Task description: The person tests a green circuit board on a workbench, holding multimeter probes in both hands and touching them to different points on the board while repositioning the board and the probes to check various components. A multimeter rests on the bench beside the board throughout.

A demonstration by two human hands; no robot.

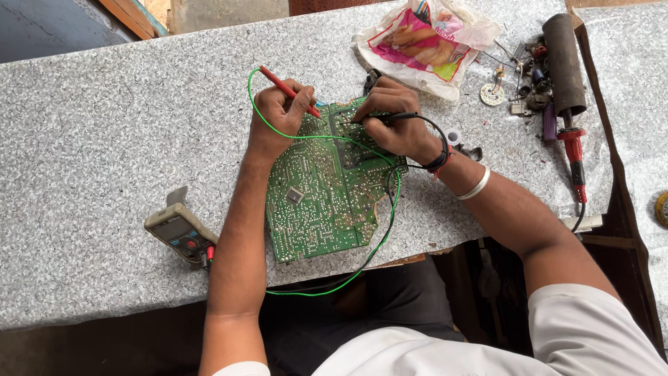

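The green circuit board [320,195] lay flat on the speckled table [104,139], directly beneath both hands. The left hand [282,111] pinched a red probe [289,90] against its upper edge; the right hand [393,125] pinched a black probe [390,118] just beside.

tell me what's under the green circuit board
The green circuit board lies on the grey speckled table, its near edge overhanging slightly. Anything beneath the board is covered and cannot be seen.

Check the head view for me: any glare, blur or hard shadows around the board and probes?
Head view: soft, even daylight, no glare on the green circuit board; only faint shadows beneath the left hand and right hand; board and probes sharp; area under the table edge dark.
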